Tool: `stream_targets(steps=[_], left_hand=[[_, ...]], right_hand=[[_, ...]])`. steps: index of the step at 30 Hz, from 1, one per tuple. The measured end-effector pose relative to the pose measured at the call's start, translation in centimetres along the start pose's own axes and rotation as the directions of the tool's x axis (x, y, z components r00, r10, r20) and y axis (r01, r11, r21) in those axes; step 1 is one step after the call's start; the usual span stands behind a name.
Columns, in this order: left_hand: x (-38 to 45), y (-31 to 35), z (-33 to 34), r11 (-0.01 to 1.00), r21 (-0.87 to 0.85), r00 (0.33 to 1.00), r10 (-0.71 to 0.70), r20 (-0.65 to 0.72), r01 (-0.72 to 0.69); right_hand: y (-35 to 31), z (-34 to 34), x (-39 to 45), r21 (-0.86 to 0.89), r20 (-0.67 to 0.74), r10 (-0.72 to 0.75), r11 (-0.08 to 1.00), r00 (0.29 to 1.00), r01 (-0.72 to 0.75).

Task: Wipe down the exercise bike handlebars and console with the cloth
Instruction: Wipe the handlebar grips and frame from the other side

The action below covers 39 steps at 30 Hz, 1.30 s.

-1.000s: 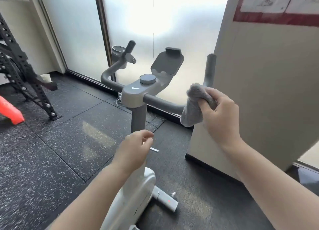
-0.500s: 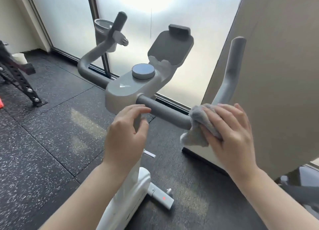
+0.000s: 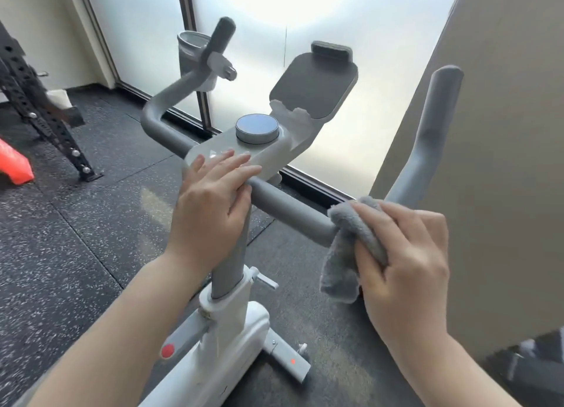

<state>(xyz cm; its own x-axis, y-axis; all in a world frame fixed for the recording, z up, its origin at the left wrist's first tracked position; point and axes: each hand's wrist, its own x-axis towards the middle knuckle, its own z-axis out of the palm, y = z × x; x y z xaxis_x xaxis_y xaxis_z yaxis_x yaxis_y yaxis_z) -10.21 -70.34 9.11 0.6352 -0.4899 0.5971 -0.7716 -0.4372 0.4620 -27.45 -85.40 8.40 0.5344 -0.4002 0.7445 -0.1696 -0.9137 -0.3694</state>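
Observation:
The exercise bike's grey handlebar (image 3: 287,208) curves up on both sides of a pale console (image 3: 244,153) that carries a round dial (image 3: 257,128) and a tilted tablet holder (image 3: 314,86). My right hand (image 3: 406,260) grips a grey fluffy cloth (image 3: 351,244) wrapped around the bend of the right handlebar. A loose corner of the cloth hangs below the bar. My left hand (image 3: 213,205) rests on the near edge of the console where it meets the bar, fingers laid over the top and thumb around the stem (image 3: 229,260).
A beige partition (image 3: 503,162) stands close to the right bar end. Frosted glass panels (image 3: 351,40) are behind the bike. A black perforated rack (image 3: 39,110) and an orange object (image 3: 13,165) sit at the left on speckled rubber flooring (image 3: 76,238).
My left hand has risen from in front of the stem and settled on the console's near edge. My right hand with the cloth has slid down the right bar to its lower bend.

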Motion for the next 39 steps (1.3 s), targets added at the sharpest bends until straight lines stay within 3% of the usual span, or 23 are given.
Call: stream_targets(steps=[6,11,14,18,23,27,29,32,37,39], left_hand=[[0.5,-2.3,-0.7,0.998,-0.055,0.999,0.008,0.041,-0.006],[0.4,-3.4,-0.2,0.996,-0.046,0.997,0.07,-0.011,-0.071],[0.6,-3.7,-0.1,0.996,-0.052,0.997,0.078,-0.016,-0.079],[0.2,-4.7,-0.2,0.995,-0.025,0.995,0.093,0.026,-0.093],[0.3,-6.6,-0.6,0.989,-0.147,0.998,0.026,0.05,-0.018],[0.3,-6.2,-0.5,0.958,-0.28,0.998,-0.051,0.035,0.059],[0.1,-6.0,-0.7,0.924,-0.354,0.99,-0.131,0.06,0.144],[-0.1,-5.9,-1.1,0.854,-0.43,0.956,-0.267,0.118,0.292],[0.2,-6.2,-0.9,0.848,-0.401,0.937,-0.333,0.104,0.346],[0.5,-5.8,-0.9,0.815,-0.418,0.914,-0.388,0.119,0.4]], right_hand=[[-2.4,1.4,2.1,-0.115,0.182,-0.123,0.983,0.976,0.145],[-4.4,2.2,1.1,-0.265,0.135,-0.117,0.953,0.984,0.149],[-7.8,6.4,4.1,-0.363,0.311,-0.089,0.909,0.946,0.205],[-7.5,5.8,5.0,-0.278,0.457,-0.021,0.946,0.889,0.165],[-6.2,3.0,4.2,-0.147,0.43,-0.05,0.981,0.901,0.124],[-9.9,8.3,9.0,-0.046,0.407,0.059,0.998,0.912,-0.044],[-12.6,11.6,9.6,-0.036,0.439,0.027,0.999,0.898,-0.012],[-12.6,11.6,8.4,0.02,0.558,-0.118,0.991,0.821,0.129],[-10.6,10.9,10.1,-0.09,0.553,-0.033,0.991,0.832,0.099],[-12.8,12.6,10.2,-0.081,0.567,-0.082,0.985,0.82,0.154]])
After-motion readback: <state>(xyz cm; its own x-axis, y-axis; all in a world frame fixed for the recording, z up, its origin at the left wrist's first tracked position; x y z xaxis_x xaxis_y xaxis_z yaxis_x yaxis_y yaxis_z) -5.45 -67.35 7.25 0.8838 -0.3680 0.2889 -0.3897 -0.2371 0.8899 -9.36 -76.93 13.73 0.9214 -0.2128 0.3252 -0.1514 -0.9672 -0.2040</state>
